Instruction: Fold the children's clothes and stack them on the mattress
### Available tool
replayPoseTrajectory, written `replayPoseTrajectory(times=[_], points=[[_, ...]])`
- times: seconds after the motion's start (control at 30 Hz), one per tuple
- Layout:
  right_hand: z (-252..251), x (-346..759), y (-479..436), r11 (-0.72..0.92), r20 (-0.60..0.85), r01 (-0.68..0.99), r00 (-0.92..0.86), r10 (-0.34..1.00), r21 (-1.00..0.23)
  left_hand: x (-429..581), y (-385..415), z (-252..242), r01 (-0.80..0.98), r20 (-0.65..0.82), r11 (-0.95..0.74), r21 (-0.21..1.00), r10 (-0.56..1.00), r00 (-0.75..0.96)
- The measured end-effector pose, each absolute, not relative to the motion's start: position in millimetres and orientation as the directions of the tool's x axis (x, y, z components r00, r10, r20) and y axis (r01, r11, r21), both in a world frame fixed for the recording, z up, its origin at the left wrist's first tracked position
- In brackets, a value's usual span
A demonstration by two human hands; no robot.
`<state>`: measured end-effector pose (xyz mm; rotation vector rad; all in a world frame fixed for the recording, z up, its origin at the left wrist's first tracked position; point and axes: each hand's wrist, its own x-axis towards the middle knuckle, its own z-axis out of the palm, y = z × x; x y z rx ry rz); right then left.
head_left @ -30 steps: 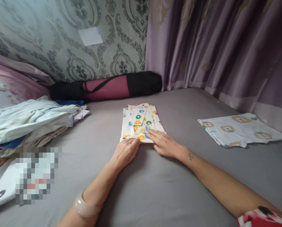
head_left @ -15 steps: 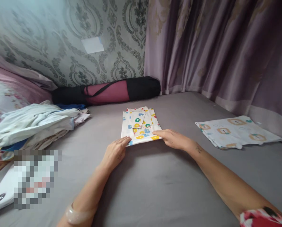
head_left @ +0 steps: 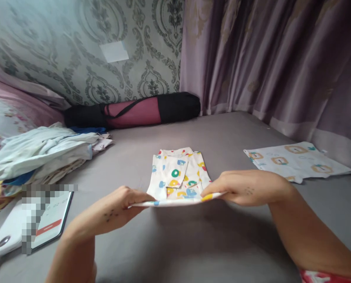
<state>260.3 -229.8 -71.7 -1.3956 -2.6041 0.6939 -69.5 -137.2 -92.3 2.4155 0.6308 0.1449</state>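
Note:
A small white garment [head_left: 178, 173] printed with coloured shapes lies folded on the grey bed sheet [head_left: 193, 243] in the middle of the view. Its near edge is raised off the sheet. My left hand [head_left: 116, 210] pinches the near left corner, fingers closed on the cloth. My right hand [head_left: 246, 188] pinches the near right corner in the same way. The far end of the garment still rests on the sheet.
A folded white cloth with orange squares [head_left: 296, 161] lies at the right by the purple curtain [head_left: 266, 59]. A heap of pale clothes [head_left: 40, 151] sits at the left, a phone [head_left: 42, 224] before it. A black and maroon roll bag [head_left: 134, 112] lies against the wall.
My hands went from lying flat on the garment's near edge to its two corners, gripped them, and lifted that edge while pulling the garment toward me.

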Motion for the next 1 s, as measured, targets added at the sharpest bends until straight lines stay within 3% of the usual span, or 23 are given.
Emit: replayPoseTrajectory(times=[0.1, 0.2, 0.37, 0.47, 0.57, 0.67, 0.73, 0.83, 1.0], points=[[-59, 264, -229, 0.412, -0.240, 0.641, -0.685, 0.688, -0.648, -72, -139, -84, 0.425, -0.112, -0.615, 0.664, 0.480, 0.870], [-60, 273, -218, 0.319, -0.272, 0.638, -0.652, 0.708, -0.701, -71, -128, -90, 0.470, -0.177, -0.484, 0.738, 0.534, 0.827], [-84, 289, -191, 0.090, -0.276, 0.655, -0.435, 0.857, -0.750, -54, -104, -121, 0.297, -0.094, -0.143, 0.944, 0.748, 0.657], [-105, 290, -176, -0.082, -0.302, 0.572, -0.300, 0.905, -0.816, -36, -94, -144, 0.206, -0.111, 0.005, 0.978, 0.855, 0.507], [-133, 285, -162, -0.209, -0.296, 0.498, -0.102, 0.950, -0.842, -18, -82, -164, 0.197, -0.111, 0.031, 0.980, 0.904, 0.413], [-163, 279, -148, -0.223, -0.165, 0.599, 0.150, 0.975, -0.769, -6, -68, -177, 0.379, -0.055, -0.063, 0.923, 0.954, 0.294], [-178, 276, -140, -0.228, -0.063, 0.705, 0.252, 0.966, -0.671, 1, -59, -181, 0.563, 0.007, -0.140, 0.814, 0.973, 0.232], [-190, 272, -132, -0.262, 0.013, 0.793, 0.322, 0.947, -0.550, 8, -52, -185, 0.747, 0.083, -0.205, 0.632, 0.977, 0.198], [-193, 270, -130, -0.319, 0.011, 0.871, 0.348, 0.937, -0.372, 16, -54, -196, 0.855, 0.111, -0.233, 0.464, 0.973, 0.205]])
